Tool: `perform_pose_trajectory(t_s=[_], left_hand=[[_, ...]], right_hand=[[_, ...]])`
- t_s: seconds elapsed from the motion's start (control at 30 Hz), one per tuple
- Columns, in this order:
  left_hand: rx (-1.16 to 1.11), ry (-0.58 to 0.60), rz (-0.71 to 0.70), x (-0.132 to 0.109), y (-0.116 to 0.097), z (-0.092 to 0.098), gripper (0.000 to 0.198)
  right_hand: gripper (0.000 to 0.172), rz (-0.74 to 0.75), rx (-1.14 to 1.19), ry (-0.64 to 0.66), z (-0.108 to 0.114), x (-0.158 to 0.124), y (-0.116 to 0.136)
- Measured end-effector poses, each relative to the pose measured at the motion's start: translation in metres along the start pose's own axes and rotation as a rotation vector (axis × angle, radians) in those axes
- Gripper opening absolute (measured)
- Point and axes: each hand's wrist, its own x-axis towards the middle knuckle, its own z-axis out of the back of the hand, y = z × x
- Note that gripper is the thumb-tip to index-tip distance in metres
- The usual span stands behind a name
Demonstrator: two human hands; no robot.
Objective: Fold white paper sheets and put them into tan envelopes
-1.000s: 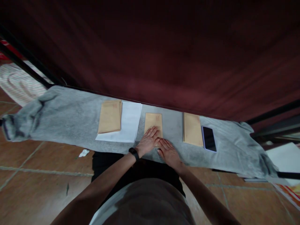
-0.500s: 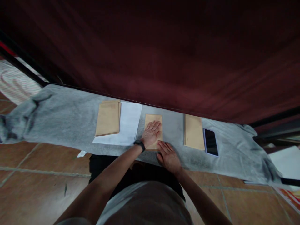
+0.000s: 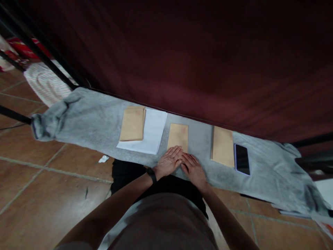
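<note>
A tan paper envelope [image 3: 178, 135] lies on the grey cloth in front of me, its lower part covered by my hands. Across its near end my left hand [image 3: 169, 161] lies flat with the fingers stretched out, a dark band on the wrist. My right hand [image 3: 193, 170] rests beside it at the envelope's lower right, fingers extended, its fingertips meeting those of the left. Neither hand grips anything. To the left, a stack of tan envelopes [image 3: 132, 124] sits on white paper sheets [image 3: 153, 132]. Another pile of tan envelopes [image 3: 223, 146] lies to the right.
A phone [image 3: 242, 159] in a pale purple case lies right of the right-hand pile. Grey cloth [image 3: 88, 116] covers the narrow surface. Behind it hangs a dark red curtain [image 3: 171, 62], with black metal bars [image 3: 44, 55] at the left. A white scrap [image 3: 104, 158] lies on the tiled floor.
My left hand has slid down the envelope toward me, uncovering its upper part. My right hand stays near the lower edge. The view has shifted, so the surface appears farther right.
</note>
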Motion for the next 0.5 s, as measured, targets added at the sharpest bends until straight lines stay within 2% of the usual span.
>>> perform_pose_trajectory(t_s=[0.13,0.27,0.5], left_hand=[[-0.022,-0.039,0.006,-0.023,-0.004,0.004,0.045],[-0.016,-0.077,0.031,-0.032,-0.003,0.007,0.039],[0.046,-0.094,-0.009,-0.043,-0.004,0.009,0.049]], right_hand=[[0.037,-0.028,0.078,-0.049,-0.004,0.001,-0.006],[0.032,-0.075,0.139,-0.102,-0.01,0.004,-0.008],[0.026,-0.144,0.165,-0.163,-0.015,0.009,-0.004]])
